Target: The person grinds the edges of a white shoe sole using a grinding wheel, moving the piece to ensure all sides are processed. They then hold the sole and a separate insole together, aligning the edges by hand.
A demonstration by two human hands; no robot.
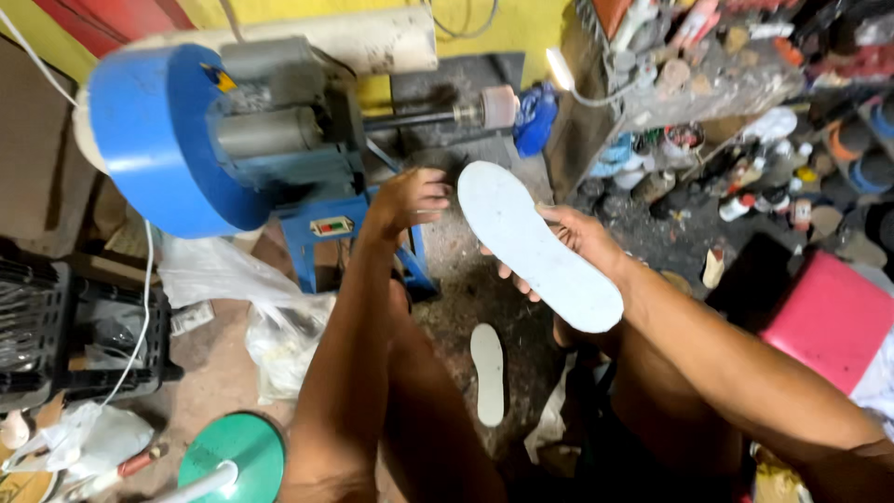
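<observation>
Head view: your right hand (573, 244) holds the white insole (538, 244) from beneath, fingers closed on it, fingertips showing past its near long edge and the thumb over the far edge at about mid-length. The insole's flat face is turned up toward the camera, its rounded toe end pointing up and left toward the grinding machine (233, 140), its heel end lying over your wrist. Because the grip sits near the middle, both ends overhang the hand unsupported; judged from this, a flexible sheet of this kind will flap at the toe if pressed against anything, so keep the palm flat under it and shift the hold toward whichever end you work. Your left hand (410, 197) is stretched forward, fingers curled downward just below the shaft that carries the small sanding drum (498, 106); whether it grasps anything there, you cannot tell, as the fingertips are hidden. The left hand lies just beside the insole's toe without touching it. Keep fingers and the loose sheet well apart from the shaft while the hand is near it. A second white insole (487, 373) lies on the floor (214, 363) between your legs, near crumpled plastic bags (270, 317).
</observation>
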